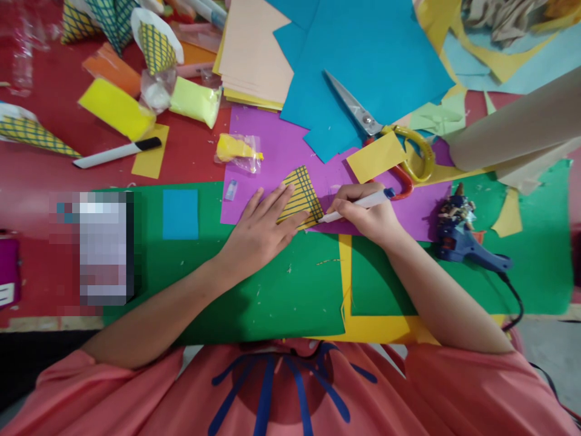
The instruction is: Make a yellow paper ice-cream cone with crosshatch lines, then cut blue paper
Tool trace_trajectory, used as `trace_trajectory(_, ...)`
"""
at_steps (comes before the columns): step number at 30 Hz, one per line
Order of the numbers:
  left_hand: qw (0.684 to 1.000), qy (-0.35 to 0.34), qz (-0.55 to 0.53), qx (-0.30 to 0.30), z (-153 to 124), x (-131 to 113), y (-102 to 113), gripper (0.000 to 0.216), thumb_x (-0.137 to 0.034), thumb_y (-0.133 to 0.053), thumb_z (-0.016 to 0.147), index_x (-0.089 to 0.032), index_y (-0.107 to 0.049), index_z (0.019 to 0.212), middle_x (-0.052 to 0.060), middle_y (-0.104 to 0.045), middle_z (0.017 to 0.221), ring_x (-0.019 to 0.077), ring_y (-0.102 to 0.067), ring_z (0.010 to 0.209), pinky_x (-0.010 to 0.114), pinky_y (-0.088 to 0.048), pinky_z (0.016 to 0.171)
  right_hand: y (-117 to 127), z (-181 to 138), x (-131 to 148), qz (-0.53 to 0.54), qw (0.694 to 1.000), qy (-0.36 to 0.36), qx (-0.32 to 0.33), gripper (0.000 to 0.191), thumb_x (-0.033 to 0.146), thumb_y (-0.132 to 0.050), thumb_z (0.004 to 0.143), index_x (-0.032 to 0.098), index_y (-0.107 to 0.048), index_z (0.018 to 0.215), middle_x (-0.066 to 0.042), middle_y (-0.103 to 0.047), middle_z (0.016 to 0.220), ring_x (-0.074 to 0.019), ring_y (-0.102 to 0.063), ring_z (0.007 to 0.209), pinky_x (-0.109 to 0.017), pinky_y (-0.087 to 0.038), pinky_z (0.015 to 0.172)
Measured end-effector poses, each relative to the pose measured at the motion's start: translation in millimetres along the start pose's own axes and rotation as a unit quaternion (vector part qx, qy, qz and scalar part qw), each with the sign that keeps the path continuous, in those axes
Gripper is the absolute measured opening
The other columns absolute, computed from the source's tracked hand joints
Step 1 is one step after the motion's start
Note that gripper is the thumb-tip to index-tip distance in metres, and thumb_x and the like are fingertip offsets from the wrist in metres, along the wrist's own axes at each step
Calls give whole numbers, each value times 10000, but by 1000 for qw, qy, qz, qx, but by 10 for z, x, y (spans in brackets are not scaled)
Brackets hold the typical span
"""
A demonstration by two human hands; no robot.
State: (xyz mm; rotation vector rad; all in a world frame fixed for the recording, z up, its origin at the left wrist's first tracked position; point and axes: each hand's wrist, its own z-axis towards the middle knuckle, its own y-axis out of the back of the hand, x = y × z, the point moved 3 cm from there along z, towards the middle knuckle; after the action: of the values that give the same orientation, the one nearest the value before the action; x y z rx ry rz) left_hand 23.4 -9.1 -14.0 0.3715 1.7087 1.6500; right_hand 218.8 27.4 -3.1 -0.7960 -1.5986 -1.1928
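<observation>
My left hand [261,233] lies flat with fingers stretched over a small yellow paper piece [299,188], pressing it on the purple sheet [267,133]. Dark lines run across that piece, crossing into a grid along its right side. In my right hand [370,212] is a white marker [358,204] with a blue end, held in a writing grip. The marker's tip touches the lower right edge of the yellow paper or is very close to it. Beyond my right hand lie large scissors [367,121] with yellow and red handles, partly under a yellow paper strip [376,157].
A blue glue gun [472,248] with a cord lies right of my right arm, near a pale paper roll [521,121]. Blue paper [363,54] covers the back. Clay packets [115,109], another marker [118,152] and grid-patterned paper cones [157,45] lie at left.
</observation>
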Motion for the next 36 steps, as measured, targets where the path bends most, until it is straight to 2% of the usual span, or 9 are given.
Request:
trace_trajectory(3,1000,1,1,1,0,-2,-4,382,-268,-436,928,-240,-476,1308,144,-326,1496,279,-279,1402,529,-249,1116,4,-6,2,10,1000,0,1,195,155,-521,709,158,-566,520,32,-531,481,-63,-394,445,-217,-274,428)
trace_trajectory(6,1000,10,-9,2,2,4,-13,436,-285,-413,935,-182,-407,1358,148,-352,1482,267,-281,1402,520,-226,1131,23,-3,-26,43,999,-9,-9,186,167,-526,716,166,-597,544,12,-610,533,-88,-496,476,-212,-341,434)
trace_trajectory(8,1000,15,-10,1,5,8,-14,472,-292,-402,937,-148,-364,1385,147,-373,1471,262,-293,1396,509,-209,1141,47,5,-58,61,997,-10,-36,198,191,-523,736,176,-623,566,-2,-642,560,-108,-547,494,-218,-386,439)
trace_trajectory(11,1000,12,-2,4,12,3,-3,492,-291,-397,937,-136,-346,1401,143,-392,1461,262,-330,1377,502,-204,1143,79,18,-107,74,993,-7,-91,217,226,-527,779,187,-639,598,-5,-643,554,-100,-533,435,-220,-400,409)
trace_trajectory(14,1000,-6,-1,17,15,-19,12,488,-306,-399,937,-145,-363,1396,129,-405,1455,264,-360,1357,508,-223,1133,83,30,-139,84,990,-6,-116,221,275,-543,816,187,-636,636,-4,-643,578,-92,-538,416,-219,-422,399)
trace_trajectory(18,997,-62,-7,43,4,-76,19,494,-326,-411,934,-155,-373,1395,100,-412,1455,252,-368,1351,493,-224,1142,84,28,-127,80,987,15,-136,217,304,-559,843,183,-643,683,-4,-644,623,-92,-580,467,-218,-459,448)
trace_trajectory(22,994,-91,-30,50,-9,-103,19,484,-330,-464,911,-186,-419,1371,86,-450,1430,236,-392,1332,467,-242,1144,75,21,-101,77,987,28,-137,182,268,-572,840,180,-660,707,7,-629,579,-93,-576,470,-220,-451,459)
trace_trajectory(36,994,-91,-31,45,-7,-100,13,467,-341,-481,903,-190,-452,1343,86,-461,1419,237,-401,1322,471,-245,1143,32,24,-70,23,993,21,-112,176,215,-558,825,174,-641,675,14,-597,537,-87,-532,472,-233,-406,486)
